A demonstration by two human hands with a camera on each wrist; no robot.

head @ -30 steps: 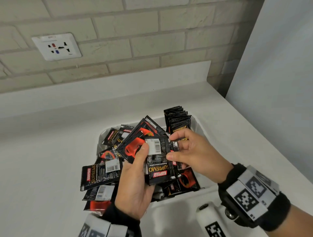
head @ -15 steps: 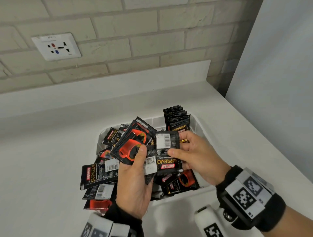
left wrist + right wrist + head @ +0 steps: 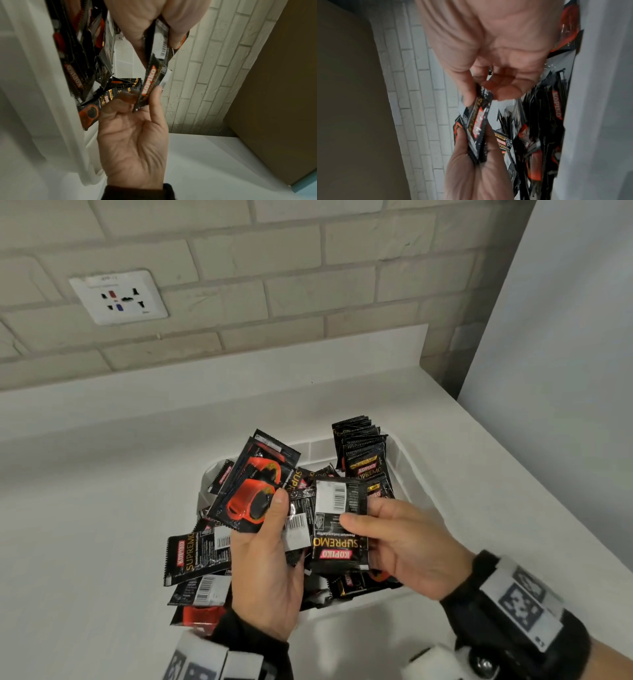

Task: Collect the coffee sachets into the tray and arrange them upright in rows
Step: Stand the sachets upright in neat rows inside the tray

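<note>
My left hand grips a fanned bundle of black and orange coffee sachets above the white tray, thumb on top. Beside it my right hand pinches a single sachet, barcode side up and print upside down, its left edge overlapping the bundle. In the left wrist view the right hand holds that sachet by its edge. A row of upright sachets stands in the tray's far right corner. Loose sachets fill the rest of the tray.
Several sachets lie over the tray's left rim and on the white counter. A brick wall with a socket plate rises behind. A grey panel stands at the right edge of the counter.
My right hand has drawn one sachet rightward off the bundle in my left hand. The left hand's fan has risen slightly.
</note>
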